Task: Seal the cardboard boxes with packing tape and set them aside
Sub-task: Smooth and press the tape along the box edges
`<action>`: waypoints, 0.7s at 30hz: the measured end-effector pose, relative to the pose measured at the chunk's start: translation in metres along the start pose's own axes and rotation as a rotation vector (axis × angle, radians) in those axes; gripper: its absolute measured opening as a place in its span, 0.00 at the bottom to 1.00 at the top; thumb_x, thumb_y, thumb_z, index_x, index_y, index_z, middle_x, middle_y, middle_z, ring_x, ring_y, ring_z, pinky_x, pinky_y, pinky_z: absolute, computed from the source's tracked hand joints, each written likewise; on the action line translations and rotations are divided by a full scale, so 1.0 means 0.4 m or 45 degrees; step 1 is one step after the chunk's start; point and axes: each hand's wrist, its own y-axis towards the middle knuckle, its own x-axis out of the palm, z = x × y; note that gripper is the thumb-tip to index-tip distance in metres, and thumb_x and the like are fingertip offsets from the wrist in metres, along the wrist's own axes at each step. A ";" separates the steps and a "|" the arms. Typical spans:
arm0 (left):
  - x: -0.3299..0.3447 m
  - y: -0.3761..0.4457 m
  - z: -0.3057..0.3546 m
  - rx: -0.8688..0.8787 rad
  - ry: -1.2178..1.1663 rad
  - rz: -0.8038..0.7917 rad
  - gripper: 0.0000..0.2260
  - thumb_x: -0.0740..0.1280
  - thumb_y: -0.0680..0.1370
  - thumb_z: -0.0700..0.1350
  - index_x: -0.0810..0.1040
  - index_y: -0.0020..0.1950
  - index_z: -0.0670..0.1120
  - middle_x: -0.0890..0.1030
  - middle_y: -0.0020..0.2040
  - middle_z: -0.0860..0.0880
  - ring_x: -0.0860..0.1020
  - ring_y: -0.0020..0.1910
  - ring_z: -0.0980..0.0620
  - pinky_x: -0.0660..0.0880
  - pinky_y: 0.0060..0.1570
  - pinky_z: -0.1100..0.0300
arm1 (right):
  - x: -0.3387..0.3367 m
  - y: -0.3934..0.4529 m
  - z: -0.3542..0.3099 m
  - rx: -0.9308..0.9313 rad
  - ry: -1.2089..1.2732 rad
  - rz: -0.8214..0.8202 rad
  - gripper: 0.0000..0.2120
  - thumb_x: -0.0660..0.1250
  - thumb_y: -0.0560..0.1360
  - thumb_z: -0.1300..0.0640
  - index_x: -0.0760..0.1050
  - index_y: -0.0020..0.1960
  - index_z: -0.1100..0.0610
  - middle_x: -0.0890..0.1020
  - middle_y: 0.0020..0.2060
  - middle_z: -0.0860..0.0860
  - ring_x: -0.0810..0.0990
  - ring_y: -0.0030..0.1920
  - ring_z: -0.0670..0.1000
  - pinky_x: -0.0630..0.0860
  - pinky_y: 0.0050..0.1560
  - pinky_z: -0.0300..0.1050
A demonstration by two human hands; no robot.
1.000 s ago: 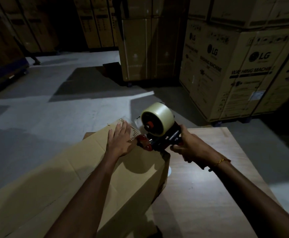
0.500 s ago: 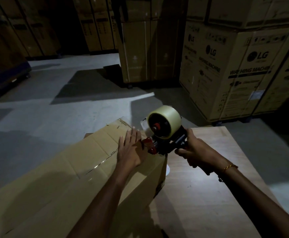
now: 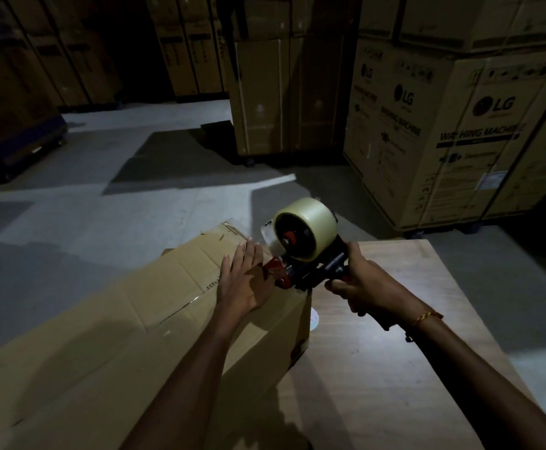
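Observation:
A long brown cardboard box [image 3: 109, 339] lies across a wooden table [image 3: 395, 368], its top flaps closed with a seam running along the middle. My left hand [image 3: 244, 280] presses flat on the box top near its far right end, fingers together. My right hand [image 3: 359, 287] grips the handle of a red and black tape dispenser [image 3: 301, 254] carrying a roll of clear tape. The dispenser's front rests on the box's right edge, right beside my left hand.
Tall stacks of large printed appliance cartons [image 3: 453, 125] stand at the right and back. More cartons [image 3: 265, 92] stand behind the table. The grey concrete floor [image 3: 102, 216] stretches to the left. A dark blue cart [image 3: 21, 147] stands at the far left.
My left hand has slid slightly along the box top toward its right end. The dispenser and my right hand stay at the box's right edge, nearly unmoved.

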 end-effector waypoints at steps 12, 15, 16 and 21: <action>0.006 0.005 -0.003 0.015 0.086 -0.004 0.41 0.60 0.84 0.57 0.33 0.81 0.49 0.28 0.78 0.51 0.34 0.80 0.49 0.36 0.77 0.48 | 0.002 -0.032 0.008 -0.008 -0.007 0.074 0.29 0.69 0.80 0.56 0.55 0.72 0.46 0.79 0.52 0.50 0.80 0.31 0.51 0.79 0.29 0.42; -0.019 -0.005 0.016 -0.008 0.040 -0.038 0.35 0.52 0.84 0.61 0.35 0.82 0.49 0.33 0.81 0.51 0.36 0.81 0.49 0.38 0.79 0.47 | -0.004 -0.032 0.005 0.018 0.033 0.040 0.28 0.68 0.80 0.57 0.55 0.72 0.48 0.76 0.46 0.45 0.79 0.31 0.49 0.77 0.29 0.38; -0.026 -0.011 0.021 -0.008 0.041 -0.038 0.35 0.50 0.84 0.62 0.36 0.82 0.48 0.33 0.81 0.51 0.36 0.81 0.49 0.38 0.79 0.46 | -0.006 -0.031 0.003 0.026 0.041 0.029 0.27 0.68 0.80 0.57 0.55 0.71 0.48 0.75 0.44 0.45 0.79 0.31 0.49 0.76 0.30 0.38; -0.034 -0.012 0.024 -0.013 0.064 -0.038 0.35 0.51 0.85 0.61 0.37 0.83 0.47 0.35 0.82 0.49 0.38 0.81 0.48 0.39 0.79 0.46 | -0.034 -0.049 0.002 0.069 -0.002 -0.024 0.25 0.68 0.81 0.57 0.56 0.69 0.47 0.76 0.43 0.47 0.79 0.31 0.49 0.75 0.30 0.37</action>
